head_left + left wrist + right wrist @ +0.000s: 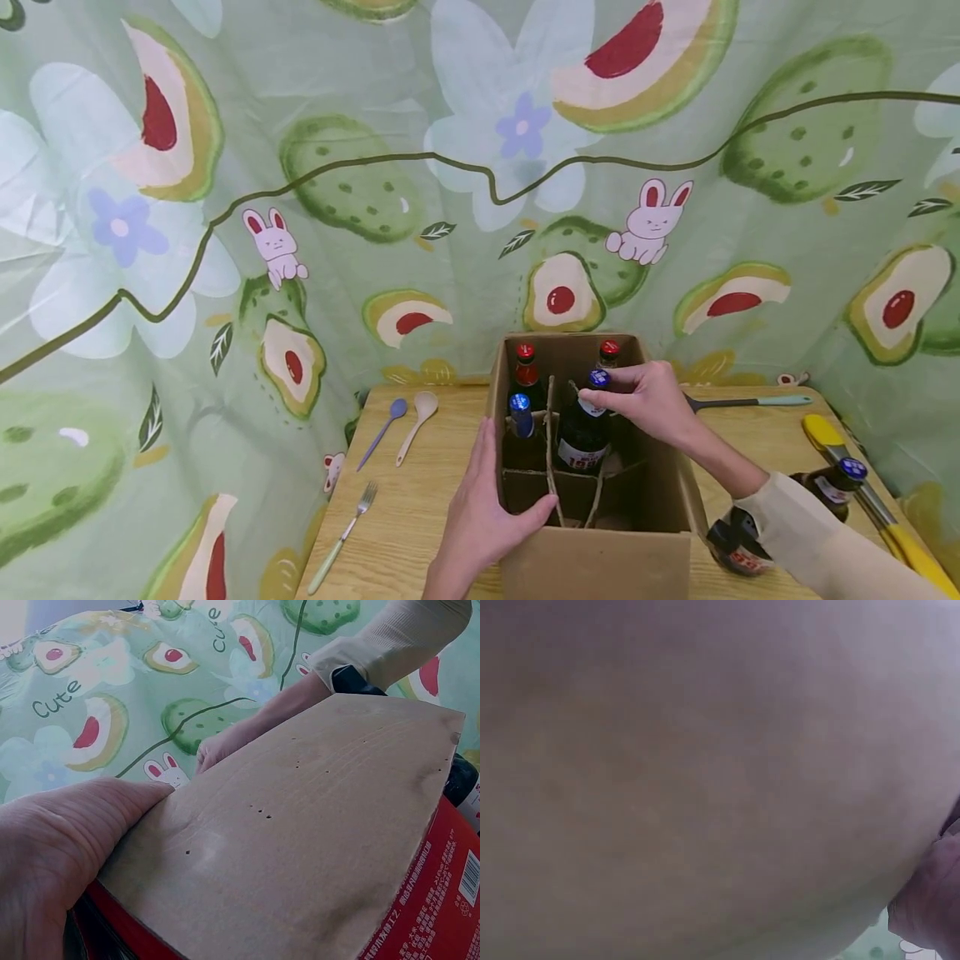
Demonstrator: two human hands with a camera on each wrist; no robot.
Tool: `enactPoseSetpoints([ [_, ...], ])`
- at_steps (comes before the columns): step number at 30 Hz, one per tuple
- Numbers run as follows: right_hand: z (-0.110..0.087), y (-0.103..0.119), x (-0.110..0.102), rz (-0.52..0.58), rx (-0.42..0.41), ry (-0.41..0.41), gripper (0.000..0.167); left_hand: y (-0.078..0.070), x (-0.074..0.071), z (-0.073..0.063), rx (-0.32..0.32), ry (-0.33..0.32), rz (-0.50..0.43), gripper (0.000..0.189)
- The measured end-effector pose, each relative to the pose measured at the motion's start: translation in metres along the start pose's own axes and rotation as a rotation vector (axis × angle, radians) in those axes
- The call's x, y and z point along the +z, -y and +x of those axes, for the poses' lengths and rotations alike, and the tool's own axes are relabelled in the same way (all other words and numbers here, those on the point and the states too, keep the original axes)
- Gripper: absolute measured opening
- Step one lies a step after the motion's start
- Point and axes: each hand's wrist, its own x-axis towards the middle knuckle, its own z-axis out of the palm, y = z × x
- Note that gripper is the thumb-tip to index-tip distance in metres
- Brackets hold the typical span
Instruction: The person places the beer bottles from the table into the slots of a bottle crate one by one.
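A brown cardboard box [596, 567] with dividers stands upright on the table. My right hand [651, 404] reaches over its right side and pinches the neck of a dark, blue-capped bottle [583, 437] inside. My left hand [491, 521] rests against the box's left side, fingers straight along the outer wall and thumb over the rim at a divider [553, 450]. Another blue-capped bottle [521, 425] and a red-capped bottle [527, 371] occupy the left compartments. Behind my right hand, a second red-capped bottle [609, 353] is mostly hidden. The right wrist view is mostly blurred.
Right of the box, my sleeve partly covers a blue-capped bottle [831, 490]. Beyond are yellow-ended tongs [862, 483] and a pale-handled utensil [765, 402]. A blue spoon [397, 408], beige spoon [424, 406] and fork [345, 533] lie left. A patterned curtain [465, 275] hangs behind.
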Motion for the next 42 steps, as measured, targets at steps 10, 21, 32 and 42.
enactPoseSetpoints([
  [10,-0.001,-0.006,0.013,-0.129,-0.024,0.146,0.021,0.002,0.000,0.000,0.025,-0.010,0.000,0.125],
  [21,0.005,-0.008,0.024,-0.347,-0.075,0.274,0.030,0.004,0.000,0.000,0.004,-0.001,-0.004,0.125],
  [32,0.006,-0.008,0.032,-0.473,0.004,0.332,0.037,0.003,0.001,0.000,0.028,-0.006,-0.009,0.124],
  [42,0.005,-0.012,0.037,-0.544,-0.021,0.357,0.047,0.001,0.002,0.001,0.012,-0.009,-0.018,0.124],
])
